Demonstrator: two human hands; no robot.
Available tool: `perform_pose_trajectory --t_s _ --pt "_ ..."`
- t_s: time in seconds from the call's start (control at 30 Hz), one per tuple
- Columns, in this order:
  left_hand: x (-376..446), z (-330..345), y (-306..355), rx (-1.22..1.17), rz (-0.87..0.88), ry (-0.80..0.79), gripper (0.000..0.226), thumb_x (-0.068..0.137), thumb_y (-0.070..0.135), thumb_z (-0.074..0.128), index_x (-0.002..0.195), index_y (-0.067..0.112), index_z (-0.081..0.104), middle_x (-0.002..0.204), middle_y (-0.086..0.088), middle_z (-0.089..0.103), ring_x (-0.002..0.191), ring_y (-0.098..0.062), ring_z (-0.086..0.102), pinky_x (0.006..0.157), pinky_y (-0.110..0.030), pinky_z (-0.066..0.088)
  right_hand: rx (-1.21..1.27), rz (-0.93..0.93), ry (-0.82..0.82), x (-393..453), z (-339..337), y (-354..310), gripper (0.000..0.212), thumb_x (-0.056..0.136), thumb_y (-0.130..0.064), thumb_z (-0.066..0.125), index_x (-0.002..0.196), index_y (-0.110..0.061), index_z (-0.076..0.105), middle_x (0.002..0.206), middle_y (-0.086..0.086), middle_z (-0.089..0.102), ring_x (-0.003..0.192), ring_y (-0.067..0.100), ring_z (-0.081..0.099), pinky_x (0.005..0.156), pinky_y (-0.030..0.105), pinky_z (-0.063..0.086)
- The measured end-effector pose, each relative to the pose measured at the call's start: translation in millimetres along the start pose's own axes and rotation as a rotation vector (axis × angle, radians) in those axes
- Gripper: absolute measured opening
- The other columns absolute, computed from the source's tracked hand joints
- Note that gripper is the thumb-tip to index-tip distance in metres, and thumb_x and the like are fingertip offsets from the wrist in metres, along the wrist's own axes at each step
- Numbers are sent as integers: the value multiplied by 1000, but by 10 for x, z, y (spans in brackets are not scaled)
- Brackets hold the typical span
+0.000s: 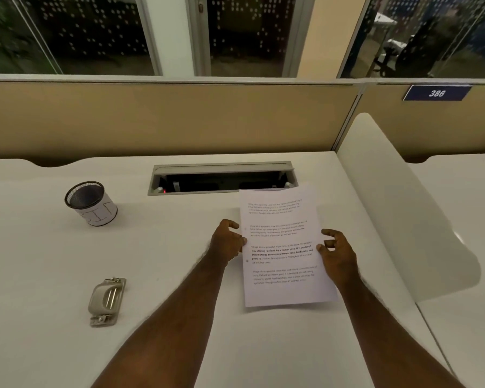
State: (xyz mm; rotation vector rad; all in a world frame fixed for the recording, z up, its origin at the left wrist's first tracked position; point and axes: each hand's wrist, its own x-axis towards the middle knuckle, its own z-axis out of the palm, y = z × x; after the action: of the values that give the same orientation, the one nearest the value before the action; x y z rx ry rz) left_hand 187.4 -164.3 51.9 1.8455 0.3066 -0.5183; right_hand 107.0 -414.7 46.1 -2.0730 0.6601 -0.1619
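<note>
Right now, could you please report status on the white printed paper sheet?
Left hand pinches paper sheet, left edge. Right hand at right edge, grip unclear. Silver metal hole punch apart, left.

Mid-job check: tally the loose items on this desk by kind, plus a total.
Printed paper (sheet count unclear): 1
Mesh pen cup: 1
Metal hole punch: 1
Total: 3

printed white sheet, mid-desk
</note>
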Motion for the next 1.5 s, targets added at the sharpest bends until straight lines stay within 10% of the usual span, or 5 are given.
perform_pose_trajectory --t_s 0.27,0.47,0.93,1.5 --pt "244 287 -109 68 -28 71 22 78 1 69 85 18 57 87 -14 69 59 -18 64 47 -25 52 -69 21 -22 239 9 215 31 90 -15 60 119 -25 55 86 -7 64 77 15 60 61 22 41" --pt "257 385 -156 294 73 101 25 78 8 69 100 17 63 92 -7 72 91 -27 68 82 -37 57 -182 46 -39 273 20 307 32 92 -17 57 122 -26 53 96 -3 66 80 18 60 68 28 45" --pt "85 477 -253 691 220 116 44 91 33 59 133 24 51 129 -3 54 114 -27 59 96 -37 48 -950 -271 -135 -91 174 376 49 97 -38 41 144 -24 40 157 1 33 141 27 34 103 45 39" --pt "-713 -1006 -1156 618 400 423 33 86 13 56 114 29 63 109 9 63 96 -14 60 77 -17 38 -561 -526 -221 -775 992 -233 42 85 -11 62 127 -13 60 134 7 59 132 30 48 107 45 38"
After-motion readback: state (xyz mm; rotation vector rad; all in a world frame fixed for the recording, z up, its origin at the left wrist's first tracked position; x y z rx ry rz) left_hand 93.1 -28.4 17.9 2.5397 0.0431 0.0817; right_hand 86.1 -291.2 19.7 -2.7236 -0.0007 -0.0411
